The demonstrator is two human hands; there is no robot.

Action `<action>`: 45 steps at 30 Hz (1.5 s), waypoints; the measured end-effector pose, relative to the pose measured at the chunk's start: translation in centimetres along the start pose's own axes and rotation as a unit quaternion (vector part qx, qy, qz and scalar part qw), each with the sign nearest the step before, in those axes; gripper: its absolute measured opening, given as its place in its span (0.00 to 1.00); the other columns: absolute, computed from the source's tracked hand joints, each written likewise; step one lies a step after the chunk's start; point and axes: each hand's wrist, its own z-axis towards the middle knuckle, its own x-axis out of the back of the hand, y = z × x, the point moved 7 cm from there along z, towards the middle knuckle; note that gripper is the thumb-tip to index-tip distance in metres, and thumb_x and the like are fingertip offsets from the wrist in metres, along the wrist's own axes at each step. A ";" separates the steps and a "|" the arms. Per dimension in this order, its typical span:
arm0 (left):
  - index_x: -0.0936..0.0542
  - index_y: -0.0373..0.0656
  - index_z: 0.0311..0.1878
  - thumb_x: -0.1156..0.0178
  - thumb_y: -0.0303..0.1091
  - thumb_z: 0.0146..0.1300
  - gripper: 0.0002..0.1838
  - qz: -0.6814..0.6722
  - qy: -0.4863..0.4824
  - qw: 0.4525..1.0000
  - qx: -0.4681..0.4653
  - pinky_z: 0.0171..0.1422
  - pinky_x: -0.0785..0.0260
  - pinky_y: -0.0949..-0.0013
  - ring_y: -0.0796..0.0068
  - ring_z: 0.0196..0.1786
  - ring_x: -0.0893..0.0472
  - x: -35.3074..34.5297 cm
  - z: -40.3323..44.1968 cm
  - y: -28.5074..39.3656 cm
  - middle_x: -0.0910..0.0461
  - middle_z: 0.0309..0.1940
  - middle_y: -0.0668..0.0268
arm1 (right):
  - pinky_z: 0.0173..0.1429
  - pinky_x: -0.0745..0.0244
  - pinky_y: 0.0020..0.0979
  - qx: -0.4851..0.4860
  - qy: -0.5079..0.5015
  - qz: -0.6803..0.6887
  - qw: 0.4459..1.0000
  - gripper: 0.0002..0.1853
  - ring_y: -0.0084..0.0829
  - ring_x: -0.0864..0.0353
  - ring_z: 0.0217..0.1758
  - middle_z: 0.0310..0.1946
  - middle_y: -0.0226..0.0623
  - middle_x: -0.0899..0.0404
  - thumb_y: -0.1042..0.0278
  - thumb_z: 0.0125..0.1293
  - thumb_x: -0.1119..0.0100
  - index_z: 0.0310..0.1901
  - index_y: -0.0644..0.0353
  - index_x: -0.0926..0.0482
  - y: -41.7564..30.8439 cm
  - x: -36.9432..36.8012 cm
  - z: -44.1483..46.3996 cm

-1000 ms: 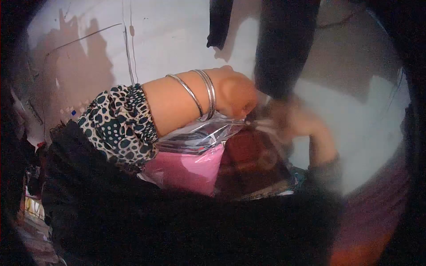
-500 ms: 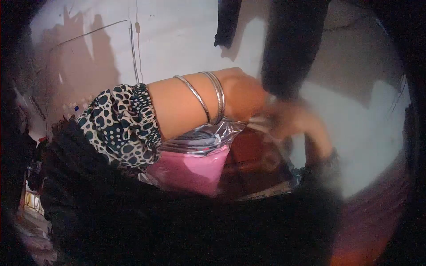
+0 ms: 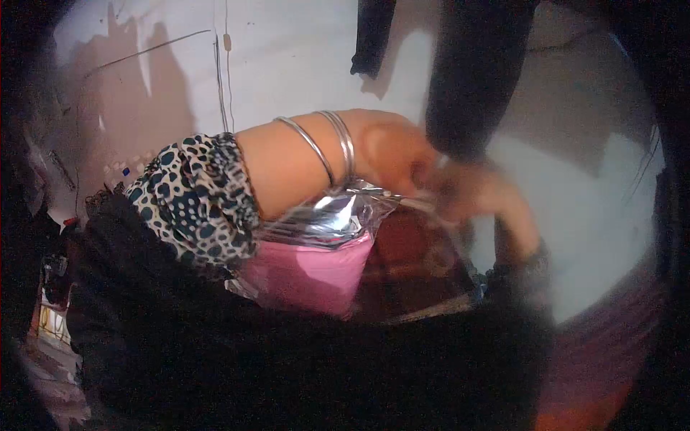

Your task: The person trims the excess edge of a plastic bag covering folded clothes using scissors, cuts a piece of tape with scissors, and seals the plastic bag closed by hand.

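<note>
My left hand, with silver bangles at the wrist, is bent over with its fingers curled at the upper edge of a clear plastic wrapper. Folded pink cloth shows under the wrapper, below my left forearm. My right hand is blurred and meets the left one fingertip to fingertip. Something thin and pale lies between the two hands, too smeared to name. A dark red item sits below the hands, right of the pink cloth.
Dark cloth hangs in front of the pale wall, just above the hands, with a narrower dark piece left of it. Black cloth covers the foreground. Purple and orange cloth lies at the lower right.
The view has shifted slightly, so the hanging cloth and wall marks appear farther right. The clear wrapper near my left wrist has crumpled and shines more. Both hands stay together.
</note>
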 end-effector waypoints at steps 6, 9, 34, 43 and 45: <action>0.25 0.37 0.57 0.41 0.56 0.64 0.31 -0.312 -0.063 0.942 0.110 0.58 0.32 0.69 0.71 0.45 0.20 -4.3 -2.0 -6.7 0.16 0.41 0.63 | 0.42 0.30 0.36 -0.012 0.004 0.051 0.999 0.24 0.36 0.22 0.38 0.34 0.44 0.21 0.51 0.44 0.32 0.37 0.63 0.21 1.6 -0.5 -0.6; 0.22 0.37 0.55 0.42 0.56 0.65 0.29 -0.342 -0.169 0.913 0.148 0.58 0.32 0.69 0.75 0.45 0.23 -5.9 -3.3 -7.3 0.17 0.37 0.69 | 0.43 0.31 0.36 -0.042 -0.029 0.032 0.998 0.25 0.36 0.22 0.38 0.34 0.43 0.21 0.51 0.43 0.32 0.39 0.63 0.21 0.8 -0.1 -0.8; 0.24 0.49 0.30 0.39 0.42 0.56 0.09 0.160 0.190 0.965 -0.080 0.33 0.28 0.57 0.58 0.30 0.22 0.5 -2.5 -0.7 0.25 0.26 0.65 | 0.43 0.29 0.35 -0.042 -0.011 0.018 0.999 0.27 0.37 0.20 0.42 0.37 0.46 0.20 0.49 0.45 0.30 0.41 0.62 0.20 3.8 0.8 -1.0; 0.24 0.51 0.29 0.41 0.44 0.57 0.08 0.170 0.176 0.968 -0.053 0.32 0.29 0.57 0.56 0.27 0.22 0.5 -2.6 -0.6 0.24 0.22 0.64 | 0.58 0.30 0.41 -0.021 -0.142 -0.055 0.988 0.32 0.37 0.20 0.47 0.47 0.48 0.20 0.61 0.56 0.35 0.62 0.66 0.29 3.3 -0.2 -1.2; 0.24 0.51 0.29 0.41 0.44 0.57 0.09 0.161 0.184 0.969 -0.045 0.32 0.29 0.56 0.55 0.27 0.22 0.1 -3.1 -1.2 0.24 0.22 0.62 | 0.42 0.28 0.40 0.082 -0.037 -0.027 0.996 0.27 0.42 0.19 0.36 0.33 0.49 0.20 0.55 0.48 0.32 0.44 0.67 0.23 3.6 -0.5 -0.2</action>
